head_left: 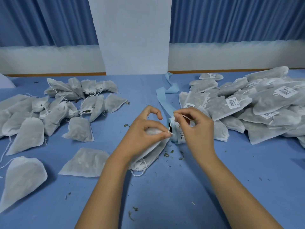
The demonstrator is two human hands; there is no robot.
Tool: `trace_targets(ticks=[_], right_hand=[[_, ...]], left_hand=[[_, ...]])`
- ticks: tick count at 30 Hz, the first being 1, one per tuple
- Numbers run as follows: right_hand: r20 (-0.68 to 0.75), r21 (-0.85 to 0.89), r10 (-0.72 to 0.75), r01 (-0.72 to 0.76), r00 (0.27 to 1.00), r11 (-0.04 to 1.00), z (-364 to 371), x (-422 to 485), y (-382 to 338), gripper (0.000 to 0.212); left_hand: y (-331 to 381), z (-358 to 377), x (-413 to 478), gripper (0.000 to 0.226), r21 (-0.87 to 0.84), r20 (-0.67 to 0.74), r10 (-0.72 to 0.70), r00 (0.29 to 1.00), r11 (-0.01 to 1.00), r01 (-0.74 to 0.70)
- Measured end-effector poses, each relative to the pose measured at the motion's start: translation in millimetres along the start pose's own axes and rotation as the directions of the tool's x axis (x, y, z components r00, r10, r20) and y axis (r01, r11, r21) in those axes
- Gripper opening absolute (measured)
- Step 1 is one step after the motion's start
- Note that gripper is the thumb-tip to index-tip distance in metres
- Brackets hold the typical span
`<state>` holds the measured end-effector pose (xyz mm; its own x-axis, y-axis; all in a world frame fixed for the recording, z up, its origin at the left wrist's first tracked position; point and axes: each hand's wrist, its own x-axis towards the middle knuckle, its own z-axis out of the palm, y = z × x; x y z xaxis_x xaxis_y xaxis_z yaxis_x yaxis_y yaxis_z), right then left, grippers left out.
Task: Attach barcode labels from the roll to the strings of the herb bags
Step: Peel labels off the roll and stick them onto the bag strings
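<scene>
Our left hand [145, 129] pinches the herb bag [153, 152] at its neck; our right hand [196, 128] pinches its string [170, 125], taut between them. The label roll [179, 134] sits just beyond, nearer the right hand.

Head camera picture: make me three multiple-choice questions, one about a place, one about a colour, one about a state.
1. Where is the heap of white mesh herb bags bearing barcode labels? A: person's left. B: person's right. C: the floor.
2. What colour is the paper backing strip trailing from the label roll? A: red. B: yellow. C: light blue.
3. How is the thin white string held? A: lying loose. B: pinched between the left hand and right hand. C: tied to a curtain.
Answers: B, labelled bags pile at right; C, the strip shows pale blue; B, both hands' fingertips pinch it.
</scene>
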<state>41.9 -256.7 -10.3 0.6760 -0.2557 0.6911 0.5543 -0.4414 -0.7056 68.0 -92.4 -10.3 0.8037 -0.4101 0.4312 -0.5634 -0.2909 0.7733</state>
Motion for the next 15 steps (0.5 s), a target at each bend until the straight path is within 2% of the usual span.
trace_targets(ticks=[2, 4, 9, 15], right_hand=[[-0.001, 0.105, 0.223, -0.221, 0.975, 0.970, 3.8, -1.2, 1.9, 0.011], [0.088, 0.086, 0.298, -0.305, 0.951, 0.949, 5.7, -1.0, 5.2, 0.012], [0.354, 0.033, 0.281, -0.312, 0.892, 0.949, 11.8, -7.2, 0.8, 0.015], [0.372, 0.030, 0.265, -0.296, 0.890, 0.955, 7.5, -4.2, -1.2, 0.012]], left_hand=[[2.5, 1.9, 0.7, 0.013, -0.050, -0.057, -0.013, 0.998, 0.999, 0.010], [5.1, 4.2, 1.1, 0.013, -0.147, -0.161, -0.017, 0.987, 0.989, -0.007], [7.7, 4.2, 2.2, 0.015, -0.180, -0.359, -0.071, 0.931, 0.984, 0.006], [12.2, 6.3, 1.7, 0.016, -0.233, -0.410, -0.169, 0.896, 0.969, 0.076]])
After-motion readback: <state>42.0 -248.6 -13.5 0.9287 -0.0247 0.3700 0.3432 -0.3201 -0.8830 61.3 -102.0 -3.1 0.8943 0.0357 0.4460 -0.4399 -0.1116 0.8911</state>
